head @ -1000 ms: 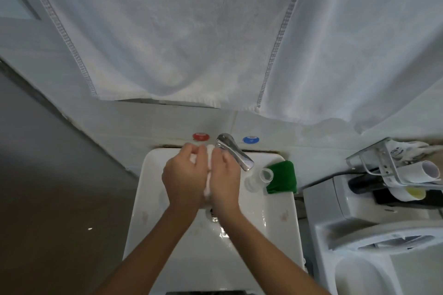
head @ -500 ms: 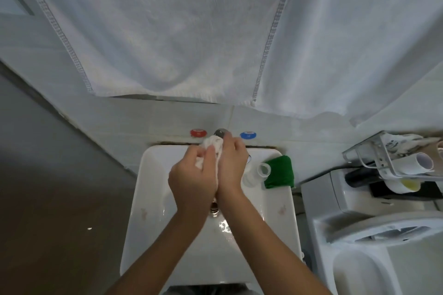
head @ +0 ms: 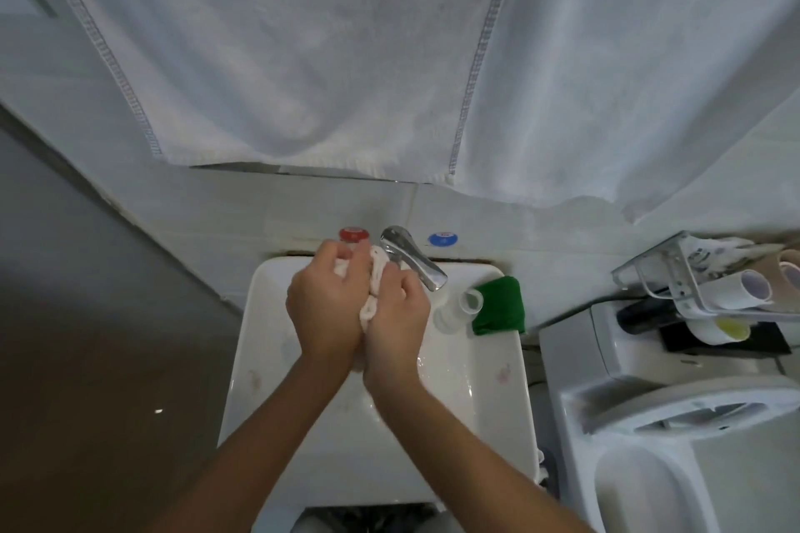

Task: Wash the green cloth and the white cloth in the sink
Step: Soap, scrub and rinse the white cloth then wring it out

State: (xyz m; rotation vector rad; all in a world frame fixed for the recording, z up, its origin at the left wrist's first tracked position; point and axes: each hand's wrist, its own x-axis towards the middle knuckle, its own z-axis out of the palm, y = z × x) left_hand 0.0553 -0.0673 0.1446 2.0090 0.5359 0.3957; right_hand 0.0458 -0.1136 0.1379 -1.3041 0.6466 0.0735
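Observation:
Over the white sink point(head: 268, 342), my left hand point(head: 327, 307) and my right hand point(head: 396, 316) squeeze the bunched white cloth point(head: 374, 290) between them, fingers curled round it. Most of the cloth is hidden inside my palms. The chrome tap point(head: 413, 260) juts out just right of my hands. The green cloth point(head: 498, 305) lies folded on the sink's back right corner, apart from both hands.
A clear plastic cup point(head: 459, 307) lies beside the green cloth. Red point(head: 354, 235) and blue point(head: 442, 238) knobs sit on the wall behind the tap. Large white towels point(head: 303, 56) hang overhead. A toilet point(head: 671, 424) and a wire rack point(head: 714, 286) with tubes stand at the right.
My hands keep rubbing the white cloth: the right hand slid back toward me and the left hand moved forward toward the wall. The tap shows again.

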